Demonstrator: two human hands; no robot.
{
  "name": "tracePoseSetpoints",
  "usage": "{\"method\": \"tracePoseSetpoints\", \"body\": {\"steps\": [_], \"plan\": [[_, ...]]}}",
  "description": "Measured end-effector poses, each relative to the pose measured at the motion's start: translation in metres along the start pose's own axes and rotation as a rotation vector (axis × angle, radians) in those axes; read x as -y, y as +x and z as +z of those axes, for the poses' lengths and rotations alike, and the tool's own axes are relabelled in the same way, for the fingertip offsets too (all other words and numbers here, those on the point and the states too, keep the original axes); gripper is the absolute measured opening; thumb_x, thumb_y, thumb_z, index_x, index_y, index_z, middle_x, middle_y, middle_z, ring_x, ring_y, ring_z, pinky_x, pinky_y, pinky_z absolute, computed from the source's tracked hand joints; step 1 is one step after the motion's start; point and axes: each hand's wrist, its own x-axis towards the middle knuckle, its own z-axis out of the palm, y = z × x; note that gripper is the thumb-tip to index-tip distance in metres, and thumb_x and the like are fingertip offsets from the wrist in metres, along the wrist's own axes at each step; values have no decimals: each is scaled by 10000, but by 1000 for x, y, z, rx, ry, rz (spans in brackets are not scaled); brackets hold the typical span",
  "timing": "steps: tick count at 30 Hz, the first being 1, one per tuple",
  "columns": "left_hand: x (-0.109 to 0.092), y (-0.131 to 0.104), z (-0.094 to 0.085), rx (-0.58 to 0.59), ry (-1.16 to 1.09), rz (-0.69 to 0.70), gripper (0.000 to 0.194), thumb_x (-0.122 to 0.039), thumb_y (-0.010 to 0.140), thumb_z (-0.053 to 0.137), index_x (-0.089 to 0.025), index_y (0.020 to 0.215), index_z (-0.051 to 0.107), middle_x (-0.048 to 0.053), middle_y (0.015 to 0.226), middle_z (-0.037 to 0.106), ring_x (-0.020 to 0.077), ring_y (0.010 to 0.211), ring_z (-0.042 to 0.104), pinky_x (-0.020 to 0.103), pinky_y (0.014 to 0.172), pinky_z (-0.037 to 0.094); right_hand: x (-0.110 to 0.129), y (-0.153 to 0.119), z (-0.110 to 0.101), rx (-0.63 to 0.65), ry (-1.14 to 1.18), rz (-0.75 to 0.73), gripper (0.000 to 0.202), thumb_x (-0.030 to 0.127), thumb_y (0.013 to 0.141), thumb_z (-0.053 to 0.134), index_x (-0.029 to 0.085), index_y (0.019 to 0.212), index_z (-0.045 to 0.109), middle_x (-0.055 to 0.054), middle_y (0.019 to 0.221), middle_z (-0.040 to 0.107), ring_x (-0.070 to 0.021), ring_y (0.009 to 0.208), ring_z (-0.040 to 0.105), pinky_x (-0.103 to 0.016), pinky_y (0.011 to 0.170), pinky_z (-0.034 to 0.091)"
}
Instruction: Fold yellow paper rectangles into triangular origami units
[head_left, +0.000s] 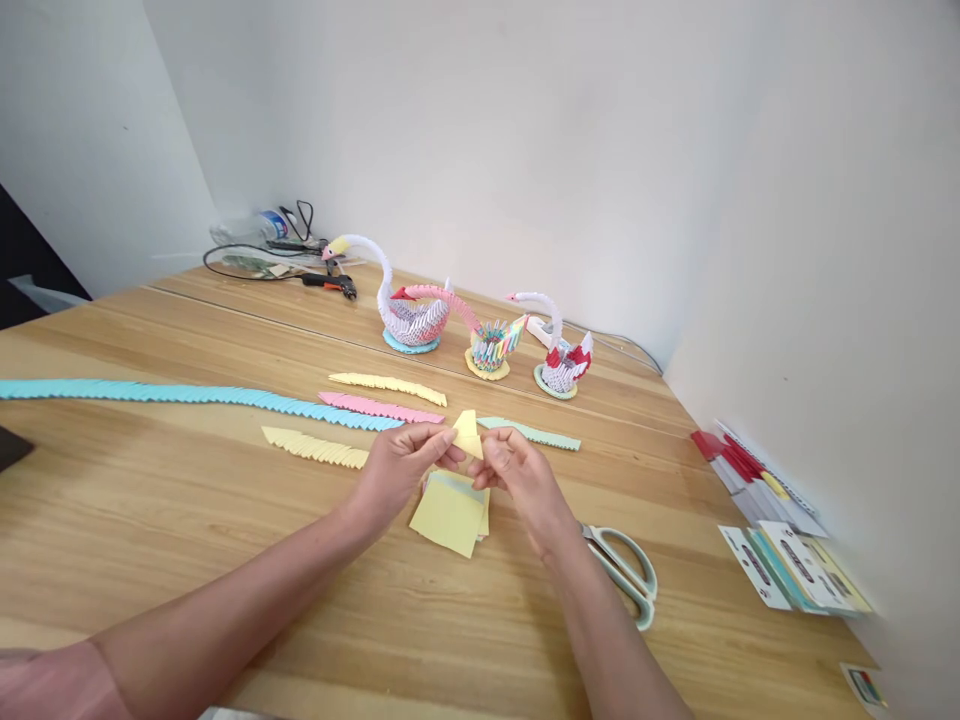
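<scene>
Between my two hands is a small folded piece of yellow paper (468, 436), its top narrowing upward. My left hand (405, 462) pinches its left edge, and my right hand (517, 478) grips its right edge. Just below my fingers lies a stack of square yellow paper sheets (448, 513) on the table. Rows of folded paper pieces lie around my hands: a long blue row (225, 396), a pink row (382, 407), a yellow row (388, 384), a pale yellow row (315, 447) and a pale green row (536, 433) partly behind my right hand.
Scissors (626, 572) lie beside my right forearm. Three folded-paper swans, a white-pink one (416, 322), a multicoloured one (493, 345) and a red-white one (564, 365), stand at the back. A glue gun (330, 283) lies back left, paper packs (795, 565) at the right edge.
</scene>
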Motion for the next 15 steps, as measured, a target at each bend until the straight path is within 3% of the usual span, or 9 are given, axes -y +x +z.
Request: {"method": "tracePoseSetpoints", "body": {"steps": [4, 11, 15], "plan": [[-1, -2, 0, 21, -19, -20, 241, -372, 739, 634, -149, 659, 679, 31, 650, 674, 156, 646, 598, 260, 660, 473, -1, 0, 5, 8, -26, -41, 252, 382, 719, 687, 186, 825, 569, -2, 688, 652, -132, 645, 583, -272, 653, 464], [-2, -4, 1, 117, 1, -45, 258, -406, 746, 619, -161, 703, 687, 33, 701, 680, 155, 637, 592, 253, 618, 450, -5, 2, 2, -137, -102, -115, 216, 388, 726, 665, 189, 739, 582, -8, 667, 667, -138, 609, 588, -295, 655, 486], [-3, -4, 2, 121, -11, -70, 196, -367, 694, 665, -172, 678, 686, 16, 671, 669, 147, 636, 577, 246, 625, 443, -3, 1, 4, -131, -91, -95, 216, 389, 725, 660, 189, 716, 578, -8, 661, 657, -142, 615, 586, -298, 660, 492]]}}
